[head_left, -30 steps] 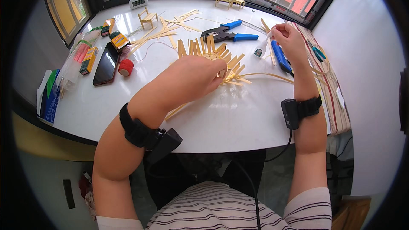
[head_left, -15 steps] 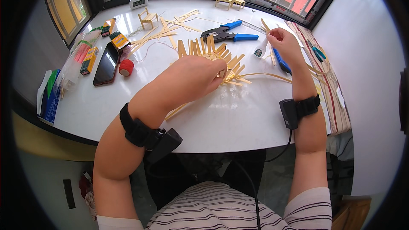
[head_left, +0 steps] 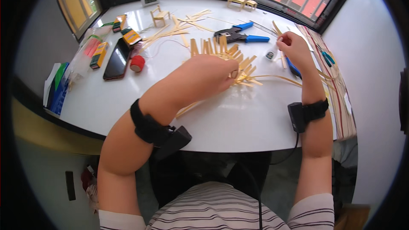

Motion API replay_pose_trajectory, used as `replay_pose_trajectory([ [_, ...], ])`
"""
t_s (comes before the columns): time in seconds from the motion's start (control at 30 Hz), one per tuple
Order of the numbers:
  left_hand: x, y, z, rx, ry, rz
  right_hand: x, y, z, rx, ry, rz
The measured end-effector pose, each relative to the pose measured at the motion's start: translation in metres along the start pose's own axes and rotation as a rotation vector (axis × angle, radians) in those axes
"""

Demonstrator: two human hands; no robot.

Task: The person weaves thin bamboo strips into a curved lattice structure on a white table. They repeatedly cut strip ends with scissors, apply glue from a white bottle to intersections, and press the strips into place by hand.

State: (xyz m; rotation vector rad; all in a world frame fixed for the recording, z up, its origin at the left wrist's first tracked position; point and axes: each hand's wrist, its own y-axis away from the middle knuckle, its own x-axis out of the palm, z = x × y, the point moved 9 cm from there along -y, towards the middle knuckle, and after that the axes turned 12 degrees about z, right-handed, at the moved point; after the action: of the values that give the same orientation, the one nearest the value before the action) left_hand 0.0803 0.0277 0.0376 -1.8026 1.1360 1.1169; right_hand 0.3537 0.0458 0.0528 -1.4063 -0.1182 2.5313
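Left hand: (head_left: 215, 72) knuckles up, fingers curled in and holding the near right edge of the strip weave; fingertips partly hidden.
Strip weave: (head_left: 245, 64) mid-counter, largely covered by the left hand; flat, pale yellow, bamboo-like strips, smooth and thin, free ends fanning outward like spokes, several standing up at the far side.
Long strip: (head_left: 279, 77) narrow and springy-looking, bowing from the weave toward the right forearm.
Right hand: (head_left: 296, 49) raised, thumb and forefinger drawn narrow at the white tapered top of the small bottle; cannot tell whether they grip it.
Small bottle: (head_left: 270, 55) translucent white cone above a darker-labelled body; right of the weave.
Blue-handled tool: (head_left: 294, 67) rounded casing, partly behind the right wrist.
Crimping pliers: (head_left: 234, 35) black metal head, two blue grips splayed, just beyond the weave.
Loose strips: (head_left: 170, 30) same pale stock, criss-crossed in a flat heap.
Miniature chair: (head_left: 160, 15) slatted, angular, upright beside the heap.
Thread spool: (head_left: 137, 64) red, squat, wound; just beside the phone.
Phone: (head_left: 116, 59) dark glossy slab, reflecting light.
Counter: (head_left: 238, 123) white, smooth, faintly reflective, front edge curved in this view.
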Motion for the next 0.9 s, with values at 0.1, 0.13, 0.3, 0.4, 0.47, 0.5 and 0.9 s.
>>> replay_pose_trajectory([
  [0.1, -0.003, 0.0, -0.006, 0.016, -0.022, -0.01, -0.007, 0.002, 0.0, -0.014, 0.12, -0.143],
  [0.13, -0.003, 0.0, -0.006, 0.012, -0.016, 0.0, -0.008, 0.003, 0.001, -0.02, 0.125, -0.159],
  [0.3, 0.0, 0.0, 0.0, -0.027, -0.006, 0.027, -0.001, -0.009, -0.019, 0.04, 0.053, -0.081],
  [0.4, 0.001, -0.001, 0.0, -0.051, -0.005, 0.043, 0.0, -0.005, -0.018, 0.057, 0.113, -0.066],
  [0.47, 0.0, -0.001, 0.001, -0.056, 0.001, 0.052, -0.007, 0.001, -0.012, 0.077, 0.162, -0.084],
  [0.5, -0.001, -0.001, 0.0, -0.058, 0.011, 0.052, -0.016, 0.006, -0.008, 0.062, 0.125, -0.112],
  [0.9, -0.004, 0.0, 0.006, 0.016, 0.043, 0.067, 0.053, 0.07, 0.1, -0.424, -0.188, 0.327],
])
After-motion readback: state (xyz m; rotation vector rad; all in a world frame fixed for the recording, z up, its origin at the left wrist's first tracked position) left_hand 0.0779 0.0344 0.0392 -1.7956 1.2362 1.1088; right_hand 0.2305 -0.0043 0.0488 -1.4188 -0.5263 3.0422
